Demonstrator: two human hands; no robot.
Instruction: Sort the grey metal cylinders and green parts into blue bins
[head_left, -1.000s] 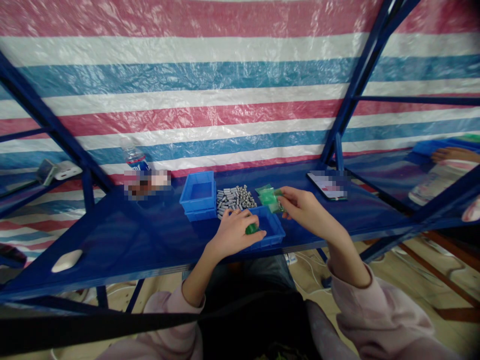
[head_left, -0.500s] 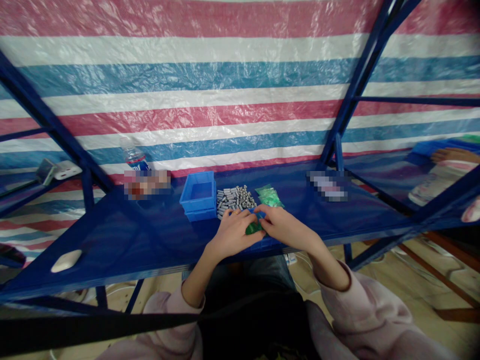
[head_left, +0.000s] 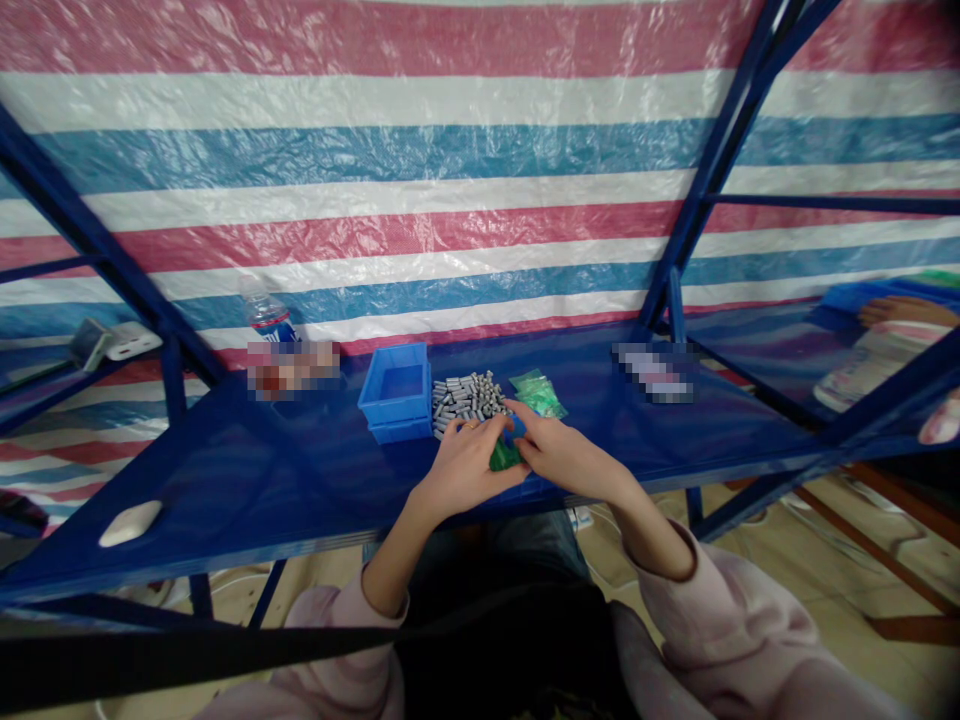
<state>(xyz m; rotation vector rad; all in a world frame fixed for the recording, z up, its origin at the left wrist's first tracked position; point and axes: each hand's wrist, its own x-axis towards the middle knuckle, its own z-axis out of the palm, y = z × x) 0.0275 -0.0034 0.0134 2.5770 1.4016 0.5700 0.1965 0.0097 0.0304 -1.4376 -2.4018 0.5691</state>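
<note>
Left hand (head_left: 465, 468) curled round green packet (head_left: 504, 456), probably plastic, in front of metal-parts pile (head_left: 466, 398). Right hand (head_left: 562, 452) beside packet, fingers bent; cannot tell whether gripping. Blue bins (head_left: 396, 411) left of pile, green bags (head_left: 541, 396) right.

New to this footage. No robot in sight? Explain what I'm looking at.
Right, no robot: these are a person's bare hands, seen from one camera worn on the head, looking forward and down.

On the blue table sit stacked blue bins, a pile of small metal parts and, right of it, clear green bags. A white rounded object lies far left; a bottle stands at the back.

The left hand holds something green; the right hand's fingers meet it there, but their grip is hidden. Pixelated patches can't be read.
</note>
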